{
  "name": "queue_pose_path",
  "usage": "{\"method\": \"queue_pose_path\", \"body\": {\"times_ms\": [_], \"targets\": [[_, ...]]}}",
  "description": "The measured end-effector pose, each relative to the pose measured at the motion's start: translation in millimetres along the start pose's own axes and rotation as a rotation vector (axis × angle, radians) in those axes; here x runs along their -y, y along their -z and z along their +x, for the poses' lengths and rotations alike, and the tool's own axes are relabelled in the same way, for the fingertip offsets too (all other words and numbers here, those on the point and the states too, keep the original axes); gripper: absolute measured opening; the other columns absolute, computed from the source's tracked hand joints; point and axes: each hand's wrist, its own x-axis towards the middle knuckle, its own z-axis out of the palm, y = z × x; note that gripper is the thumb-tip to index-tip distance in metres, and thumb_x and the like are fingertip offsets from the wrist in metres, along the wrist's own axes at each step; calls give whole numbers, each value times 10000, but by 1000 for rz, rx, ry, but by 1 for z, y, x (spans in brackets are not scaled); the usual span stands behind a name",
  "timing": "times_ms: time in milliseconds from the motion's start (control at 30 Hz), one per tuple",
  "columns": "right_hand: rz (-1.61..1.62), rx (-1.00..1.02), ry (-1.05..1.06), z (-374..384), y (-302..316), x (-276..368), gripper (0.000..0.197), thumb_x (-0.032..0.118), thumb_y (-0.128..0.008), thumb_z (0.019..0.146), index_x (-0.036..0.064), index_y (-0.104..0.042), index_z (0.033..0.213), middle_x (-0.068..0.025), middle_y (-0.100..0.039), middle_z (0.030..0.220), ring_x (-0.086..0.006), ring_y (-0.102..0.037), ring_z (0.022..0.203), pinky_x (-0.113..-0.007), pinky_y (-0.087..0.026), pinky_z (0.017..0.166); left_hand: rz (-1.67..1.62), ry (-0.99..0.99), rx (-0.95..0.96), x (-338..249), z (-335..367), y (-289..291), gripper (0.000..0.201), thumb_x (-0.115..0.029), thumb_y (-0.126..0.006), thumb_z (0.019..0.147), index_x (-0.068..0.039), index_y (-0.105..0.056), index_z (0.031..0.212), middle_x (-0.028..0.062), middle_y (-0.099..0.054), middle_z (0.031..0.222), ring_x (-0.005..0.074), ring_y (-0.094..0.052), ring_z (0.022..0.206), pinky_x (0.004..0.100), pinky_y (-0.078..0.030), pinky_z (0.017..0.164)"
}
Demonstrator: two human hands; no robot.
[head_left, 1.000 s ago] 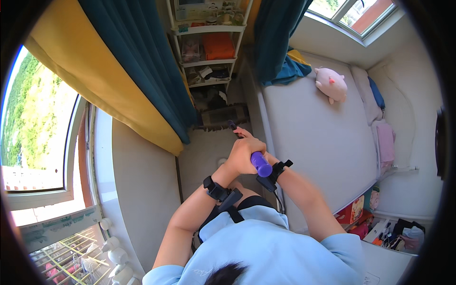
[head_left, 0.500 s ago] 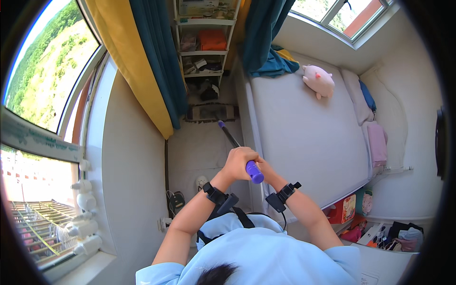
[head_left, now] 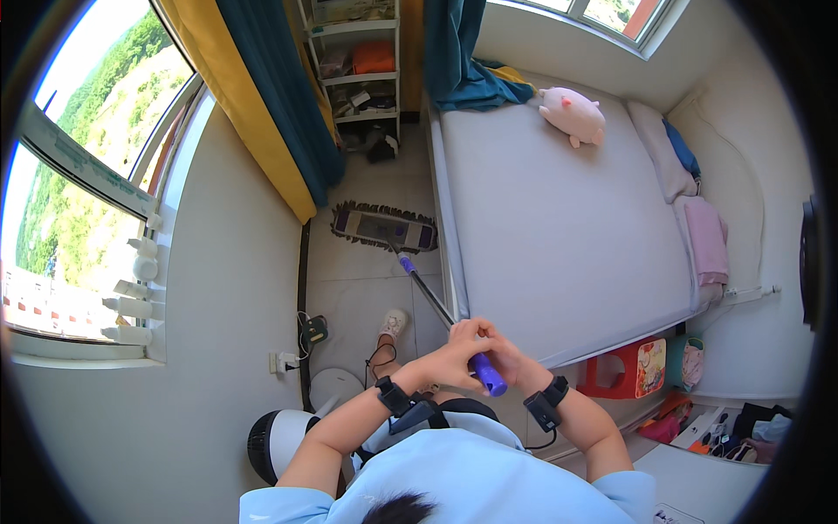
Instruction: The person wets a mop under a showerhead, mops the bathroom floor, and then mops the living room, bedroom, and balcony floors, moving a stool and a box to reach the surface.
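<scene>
Both my hands are at the top of a flat floor mop, on its purple end grip (head_left: pixel 489 375). My left hand (head_left: pixel 447 360) curls round the handle from the left. From the other side my right hand (head_left: pixel 511 356) wraps it, with the fingers of both hands close together. The mop's dark pole (head_left: pixel 430 295) slants away from me to a purple joint. At its far end the rectangular mop head (head_left: pixel 382 229), fringed in dark grey, lies flat on the tiled floor (head_left: pixel 349 266), between the curtain and the bed.
A bed (head_left: pixel 559 236) with a pink plush pig (head_left: pixel 573 117) borders the strip of floor on the right. Beyond the mop stands a white shelf rack (head_left: pixel 356 79). A charger (head_left: pixel 314 328) with cables, a white fan-like appliance (head_left: pixel 284 441) and my shoe (head_left: pixel 394 323) are on the left.
The mop head has come back toward me, away from the shelf rack. My hands have drawn closer to my body with the handle, and my view has shifted.
</scene>
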Motion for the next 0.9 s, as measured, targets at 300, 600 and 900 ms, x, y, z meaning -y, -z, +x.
{"method": "queue_pose_path", "body": {"times_ms": [300, 600, 900], "targets": [[34, -170, -326, 0, 61, -13, 187, -4, -578, 814, 63, -417, 881, -45, -461, 675, -72, -440, 480, -196, -348, 358, -714, 1230, -365, 140, -21, -13, 587, -463, -541, 847, -52, -439, 1252, 201, -412, 1199, 319, -499, 975, 430, -439, 836], [-49, -220, -313, 32, 32, 46, 207, -16, -566, 812, 77, -414, 917, -40, -466, 702, -63, -415, 453, -199, -322, 346, -1052, 1143, -142, 197, 50, 13, 178, -171, -554, 829, -10, -534, 757, 87, -579, 659, 206, -603, 620, 357, -531, 616], [-717, -327, -65, 144, -8, 32, 506, 49, -605, 775, 42, -376, 1226, -57, -517, 687, -134, -508, 475, -273, -424, 400, -859, 1247, -133, 300, 52, 91, 197, -235, -496, 843, -43, -501, 799, 91, -541, 702, 235, -579, 658, 440, -524, 680]]}}
